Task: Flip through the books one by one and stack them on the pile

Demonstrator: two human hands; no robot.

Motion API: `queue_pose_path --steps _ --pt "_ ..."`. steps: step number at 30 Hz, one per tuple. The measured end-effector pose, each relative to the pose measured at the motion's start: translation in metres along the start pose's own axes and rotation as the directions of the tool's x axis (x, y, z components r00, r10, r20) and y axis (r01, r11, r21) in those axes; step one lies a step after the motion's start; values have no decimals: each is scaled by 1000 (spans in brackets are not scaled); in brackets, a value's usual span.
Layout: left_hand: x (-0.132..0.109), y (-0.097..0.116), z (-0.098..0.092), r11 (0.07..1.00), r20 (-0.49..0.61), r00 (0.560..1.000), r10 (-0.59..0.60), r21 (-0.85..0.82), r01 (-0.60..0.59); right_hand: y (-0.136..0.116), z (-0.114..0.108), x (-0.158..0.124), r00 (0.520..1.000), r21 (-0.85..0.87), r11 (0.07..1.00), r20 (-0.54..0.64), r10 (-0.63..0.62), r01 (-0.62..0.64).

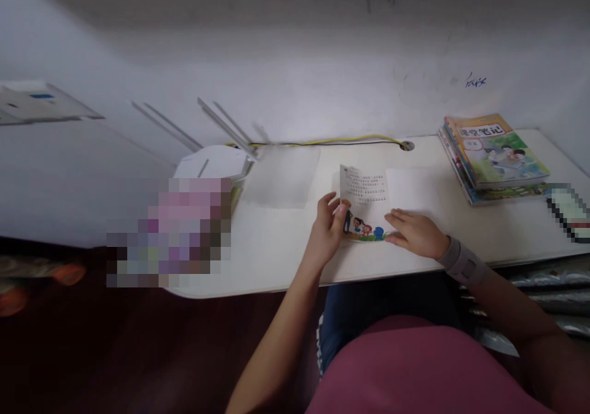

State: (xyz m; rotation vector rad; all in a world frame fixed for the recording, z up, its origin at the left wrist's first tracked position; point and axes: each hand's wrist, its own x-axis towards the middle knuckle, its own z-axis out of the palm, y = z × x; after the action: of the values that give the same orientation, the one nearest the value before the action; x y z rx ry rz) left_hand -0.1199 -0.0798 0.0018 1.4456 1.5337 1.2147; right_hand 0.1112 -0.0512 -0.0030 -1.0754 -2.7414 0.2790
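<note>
A thin illustrated book point(366, 196) lies open on the white desk, its left page raised and showing lines of text above coloured cartoon children. My left hand point(329, 223) grips that page's outer edge between thumb and fingers. On the right, the facing page point(412, 190) looks pale and blank. My right hand point(415, 233) rests near the fold at the lower part of the book, fingers stretched out and pressing on the paper. A grey band point(461, 261) circles my right wrist.
A translucent sheet point(283, 177) lies left of the book. Farther left stand a white router point(214, 162) with antennas and a blurred pink item point(184, 230). Stacked books point(502, 153) and a blurred phone-like object point(569, 211) are right. A yellow cable point(332, 140) runs along the wall.
</note>
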Motion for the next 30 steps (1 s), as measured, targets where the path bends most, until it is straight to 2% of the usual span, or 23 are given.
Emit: queue_pose_path --steps 4,7,10,12,13,15,16,19,21,24,27,28,30 --pt "-1 36 15 988 78 996 39 -150 -27 5 -3 -1 995 289 956 -69 66 -43" --pt "-3 59 41 963 172 969 178 -232 -136 2 -12 -7 970 516 856 -196 141 -21" --pt "-4 75 64 926 321 877 359 -239 -292 0 -27 -19 891 552 827 -315 327 -108" --pt "-5 79 72 900 393 812 432 -129 -416 4 -35 -28 821 498 835 -358 444 -234" --pt "-5 79 73 876 401 797 451 -31 -481 7 -36 -33 794 467 837 -374 480 -286" --pt "-6 74 70 799 337 810 480 214 -563 17 -33 -41 754 413 837 -402 520 -358" --pt "-6 70 66 758 277 827 490 332 -561 22 -30 -45 740 393 836 -410 533 -384" --pt "-8 52 55 700 96 866 491 548 -458 38 -12 -56 729 332 826 -395 560 -455" --pt "-9 39 51 711 46 885 463 578 -401 47 2 -63 739 262 836 -392 548 -482" --pt "-10 23 49 749 54 916 397 557 -358 60 18 -75 777 118 877 -419 470 -466" --pt "-10 11 50 785 81 932 353 517 -342 69 18 -86 801 21 896 -438 407 -444" --pt "-10 8 49 798 76 931 356 495 -345 71 13 -88 794 16 897 -458 399 -442" --pt "-11 6 48 818 51 920 388 440 -370 70 -1 -90 744 35 899 -549 382 -436"
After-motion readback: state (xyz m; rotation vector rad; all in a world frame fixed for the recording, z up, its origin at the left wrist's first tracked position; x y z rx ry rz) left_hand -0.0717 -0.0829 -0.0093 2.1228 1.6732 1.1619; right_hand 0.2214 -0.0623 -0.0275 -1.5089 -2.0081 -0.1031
